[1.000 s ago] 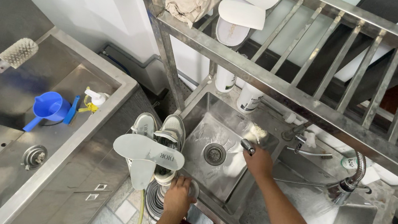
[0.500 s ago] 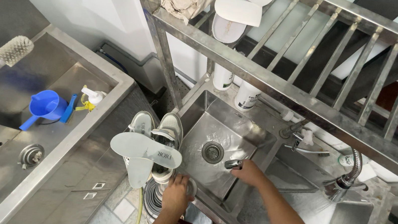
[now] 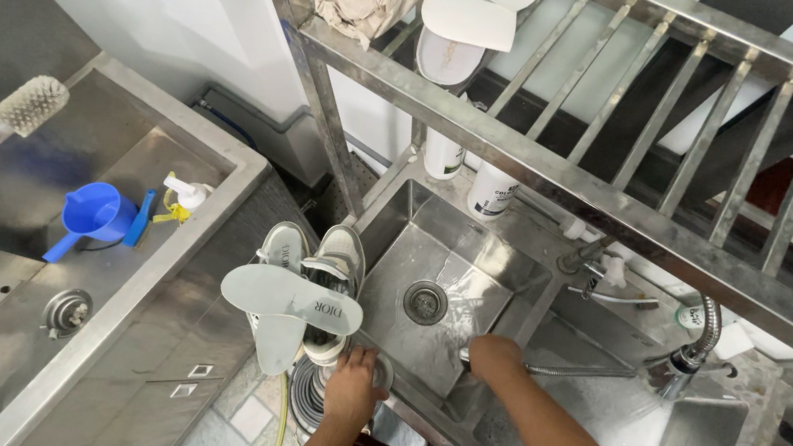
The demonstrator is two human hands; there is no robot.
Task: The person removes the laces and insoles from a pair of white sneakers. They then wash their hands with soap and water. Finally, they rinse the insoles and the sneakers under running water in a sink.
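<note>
Pale grey-white sneakers (image 3: 315,274) with loose insoles sit left of the steel sink basin (image 3: 442,259), unrinsed; left hand (image 3: 351,389) grips them, right hand (image 3: 493,356) clasps the running spray hose (image 3: 580,373) over the basin.

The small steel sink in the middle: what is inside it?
Inside the sink are a round drain and water sprayed from the hose nozzle in the right hand. The nearest corner is hidden behind the arm.
</note>
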